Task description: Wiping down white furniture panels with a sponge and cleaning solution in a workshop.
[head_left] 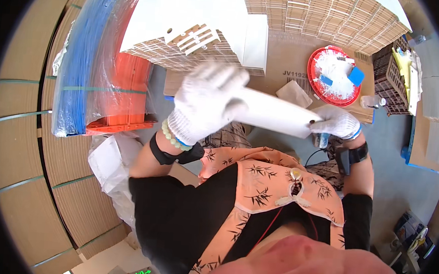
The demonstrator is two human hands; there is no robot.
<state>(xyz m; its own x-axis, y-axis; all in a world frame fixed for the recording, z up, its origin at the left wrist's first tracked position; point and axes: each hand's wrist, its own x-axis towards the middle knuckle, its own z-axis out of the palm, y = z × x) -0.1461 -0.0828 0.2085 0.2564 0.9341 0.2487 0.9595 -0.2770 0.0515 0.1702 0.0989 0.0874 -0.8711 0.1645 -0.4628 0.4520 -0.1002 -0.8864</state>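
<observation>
Lettering (294, 74) marks cardboard (285, 51) beyond white panel (276, 113) pinched in right hand (336, 122); left hand (201, 102) touches it, closure unclear.

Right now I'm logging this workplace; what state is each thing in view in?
White panel: held at a slant
Left hand: gloved, blurred, at the panel's left end
Right hand: gloved, gripping the right end
Red tray: open, holding white material and blue pieces
Dark crate: open, loaded
Cardboard stacks: strapped
</observation>
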